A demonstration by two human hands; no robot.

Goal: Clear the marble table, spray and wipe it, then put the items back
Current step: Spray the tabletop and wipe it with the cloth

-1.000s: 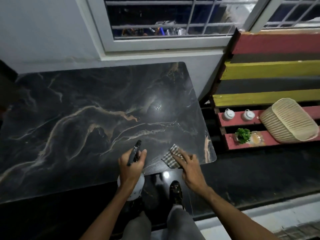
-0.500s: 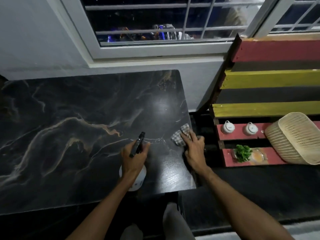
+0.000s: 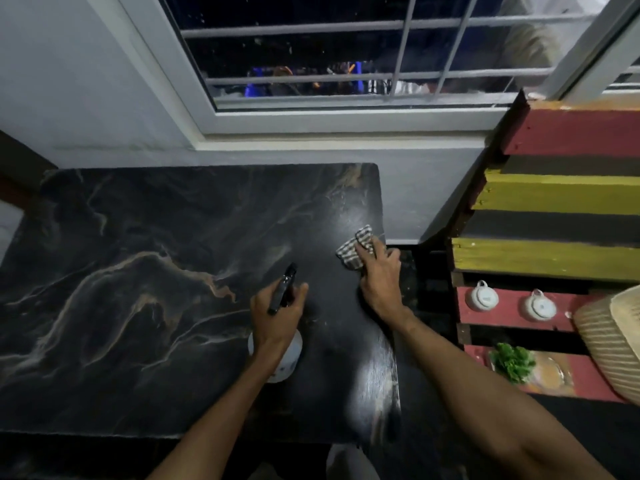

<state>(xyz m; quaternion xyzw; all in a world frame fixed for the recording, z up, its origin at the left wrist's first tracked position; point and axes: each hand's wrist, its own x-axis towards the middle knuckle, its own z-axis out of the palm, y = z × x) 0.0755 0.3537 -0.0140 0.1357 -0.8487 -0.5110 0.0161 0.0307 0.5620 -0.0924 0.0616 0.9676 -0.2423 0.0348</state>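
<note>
The table (image 3: 138, 271), black marble veined in tan, stands against a grey wall (image 3: 69, 98) under a barred window (image 3: 346, 46). The left hand (image 3: 277, 320) grips a spray bottle (image 3: 284, 289): fingers and thumb are curled round its neck, the black nozzle points to 12 o'clock, and the white body shows below the wrist at 6 o'clock. Whether the bottle stands on the marble or hangs above it cannot be told. It lies toward 4 o'clock from the table's middle. The right hand (image 3: 379, 278), at 2 o'clock from the left, rests on a striped cloth (image 3: 353, 247); its fingers lie nearly straight over the cloth and press it to the marble, with nothing clasped. The cloth sits at the table's 3 o'clock edge, its free end sticking out past the fingertips toward 11 o'clock. A bright glare lies on the marble toward the 5 o'clock corner. Off the table at 3 o'clock stands a bench (image 3: 554, 195) of red, yellow and dark slats. On its red slats are two white pots (image 3: 481, 296), a green plant (image 3: 512, 362) at 6 o'clock from them, and a pale ribbed basket (image 3: 609, 341) at 3 o'clock, cut by the frame's edge.
</note>
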